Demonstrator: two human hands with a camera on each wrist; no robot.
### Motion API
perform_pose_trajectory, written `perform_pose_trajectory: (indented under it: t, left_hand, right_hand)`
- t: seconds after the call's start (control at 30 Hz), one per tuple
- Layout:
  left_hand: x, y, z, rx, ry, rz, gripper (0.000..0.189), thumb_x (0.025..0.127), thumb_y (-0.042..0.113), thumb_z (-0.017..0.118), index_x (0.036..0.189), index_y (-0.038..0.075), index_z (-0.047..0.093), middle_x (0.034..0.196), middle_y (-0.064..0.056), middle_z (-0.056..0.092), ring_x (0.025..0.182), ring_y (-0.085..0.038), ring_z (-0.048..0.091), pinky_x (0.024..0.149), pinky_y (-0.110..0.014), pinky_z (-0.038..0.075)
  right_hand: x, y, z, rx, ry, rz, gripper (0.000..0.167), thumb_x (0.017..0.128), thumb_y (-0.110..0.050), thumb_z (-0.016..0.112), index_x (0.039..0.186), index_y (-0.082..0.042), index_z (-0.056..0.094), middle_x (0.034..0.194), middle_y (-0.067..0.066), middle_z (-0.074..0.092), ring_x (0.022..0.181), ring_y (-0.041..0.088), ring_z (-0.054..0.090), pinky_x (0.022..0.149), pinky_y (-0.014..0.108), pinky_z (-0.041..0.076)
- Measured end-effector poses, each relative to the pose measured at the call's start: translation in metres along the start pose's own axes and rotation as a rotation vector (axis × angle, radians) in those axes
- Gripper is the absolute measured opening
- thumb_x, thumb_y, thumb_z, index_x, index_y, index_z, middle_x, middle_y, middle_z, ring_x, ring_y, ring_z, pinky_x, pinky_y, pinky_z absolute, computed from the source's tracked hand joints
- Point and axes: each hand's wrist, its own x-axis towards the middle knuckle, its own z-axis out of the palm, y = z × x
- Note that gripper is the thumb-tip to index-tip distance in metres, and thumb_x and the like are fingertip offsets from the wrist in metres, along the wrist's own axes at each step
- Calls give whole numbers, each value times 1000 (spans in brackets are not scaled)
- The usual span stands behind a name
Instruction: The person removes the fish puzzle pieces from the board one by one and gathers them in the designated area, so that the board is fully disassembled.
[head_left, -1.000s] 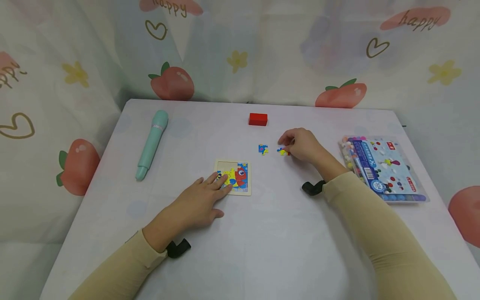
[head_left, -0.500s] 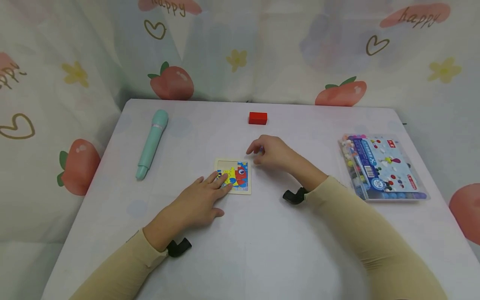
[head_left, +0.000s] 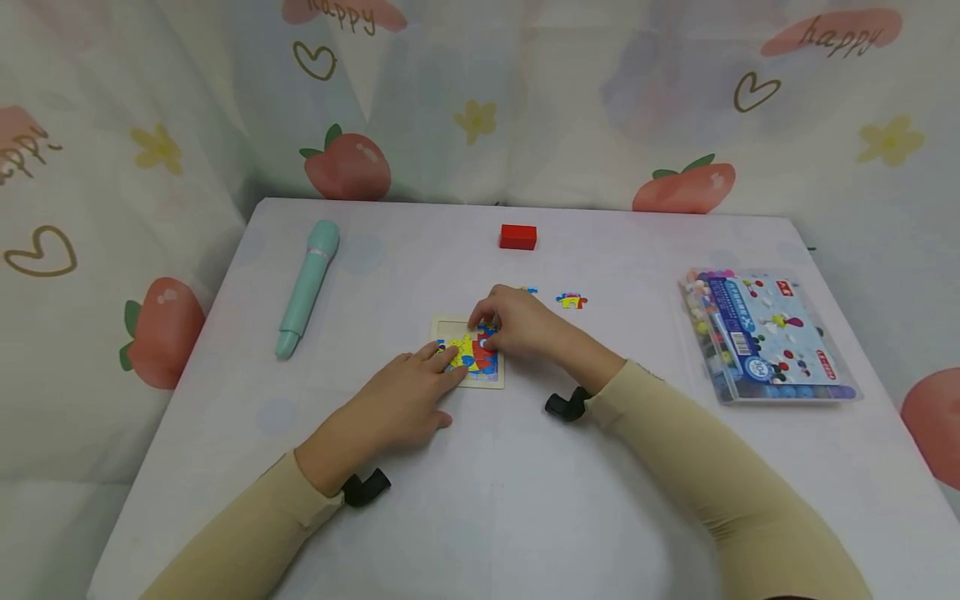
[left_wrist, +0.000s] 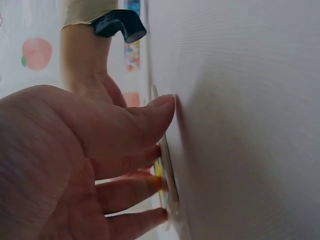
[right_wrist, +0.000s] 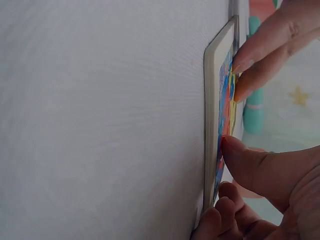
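Note:
A small jigsaw puzzle (head_left: 480,360) of a red and yellow fish lies in a light wooden tray (head_left: 487,385). My left hand (head_left: 390,400) rests flat on the tray's left side, its fingertips on the yellow part. Over the upper right corner bends my right hand (head_left: 525,321). The right thumb (right_wrist: 240,155) touches the puzzle's face in the right wrist view, and the other fingers curl near the tray's edge; whether they pinch a piece I cannot tell. One loose puzzle piece (head_left: 572,300) lies right of the hand; another puzzle piece (head_left: 530,290) is mostly hidden behind it.
Beyond the tray stands a red block (head_left: 518,237). A mint-green microphone-shaped stick (head_left: 309,287) lies at the left. At the right is a clear plastic box (head_left: 772,337) of coloured beads. A printed curtain (head_left: 562,108) hangs behind the table (head_left: 480,500).
My right hand has moved left from the loose pieces to the tray's upper right corner, uncovering the right-hand loose piece. The left hand has stayed on the tray.

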Motion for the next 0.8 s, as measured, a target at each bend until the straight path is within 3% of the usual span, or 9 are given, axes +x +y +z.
perform_pose_trajectory:
  t: [0.23,0.33,0.5,0.6,0.8]
  left_hand:
    - [5,10,-3,109,91,39,52,100,40,74,146,16,67,160,-11,58,153,-37,48,116,-54,50]
    - [5,16,-4,72,120,103,53,101,38,74,148,17,66,164,-12,54,155,-38,47,120,-55,47]
    - [7,21,-1,-26,54,188,68,102,45,72,163,28,49,178,-9,33,166,-35,29,130,-63,31]
    - [8,21,3,-18,5,173,75,101,52,70,167,34,41,182,-5,22,169,-33,19,132,-65,25]
    - [9,18,5,-23,-56,155,80,99,55,72,169,36,36,183,-2,15,171,-32,14,134,-63,21]
  right_hand:
    - [-1,0,0,-8,2,2,27,89,-16,88,115,-21,82,111,4,65,105,22,62,92,38,56]
    - [-1,1,0,-8,3,2,27,89,-16,87,114,-21,82,111,4,65,103,22,62,91,37,55]
    - [0,4,-1,-6,7,1,26,88,-14,87,113,-22,82,110,4,65,100,21,62,89,37,54]
    - [1,6,0,-3,8,-7,26,87,-15,88,112,-22,82,110,4,65,101,21,62,89,36,55]
    - [1,6,0,-2,6,-20,25,87,-17,90,111,-22,82,108,4,65,101,22,61,87,36,55]
